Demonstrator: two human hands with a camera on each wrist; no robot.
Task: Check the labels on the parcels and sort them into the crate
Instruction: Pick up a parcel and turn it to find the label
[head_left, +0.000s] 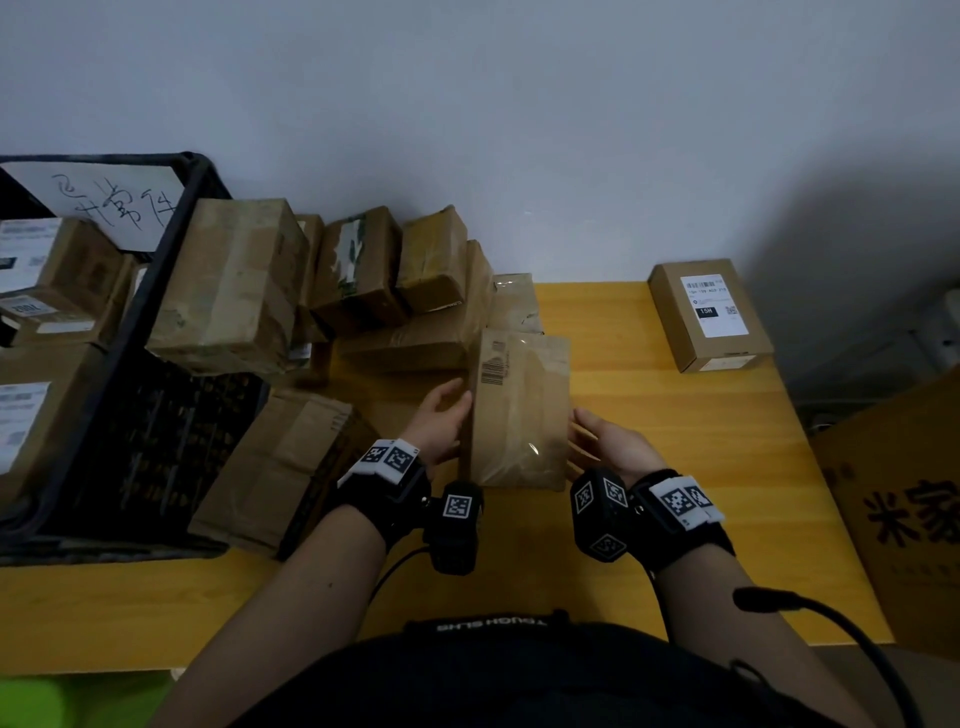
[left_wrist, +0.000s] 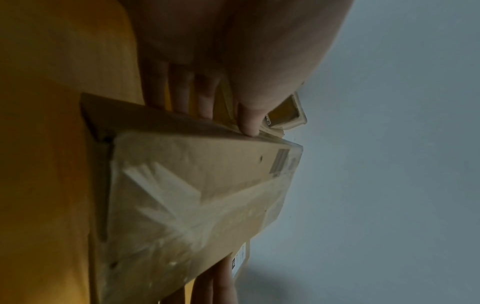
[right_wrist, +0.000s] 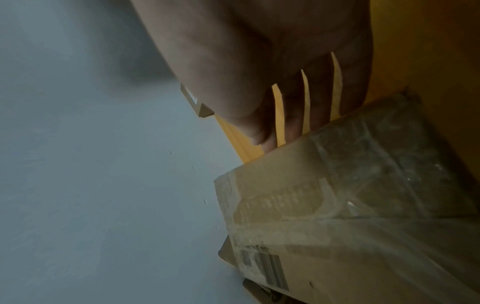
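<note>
Both hands, left hand (head_left: 440, 423) and right hand (head_left: 610, 444), flat-fingered against opposite sides of taped parcel (head_left: 519, 410) right of crate (head_left: 156, 322); stiff, probably light, tape slippery, grip bare cardboard edges.

Left hand against a taped cardboard parcel, above a yellow table.

The left hand (left_wrist: 221, 61) reaches in from the top of the frame; its fingers (left_wrist: 182, 90) lie straight along the parcel's upper side and the thumb (left_wrist: 249, 121) presses on its top edge. The parcel (left_wrist: 197, 195), brown cardboard wrapped in glossy clear tape, fills the middle of the view, with a small barcode label (left_wrist: 279, 163) near its far end. The yellow table (left_wrist: 52, 102) fills the left side, a pale grey wall (left_wrist: 389, 144) the right. Behind the thumb shows part of another box (left_wrist: 288, 112). At the bottom edge, fingers of the other hand (left_wrist: 207, 288) show from behind the parcel, beside a white label (left_wrist: 240, 259).
</note>
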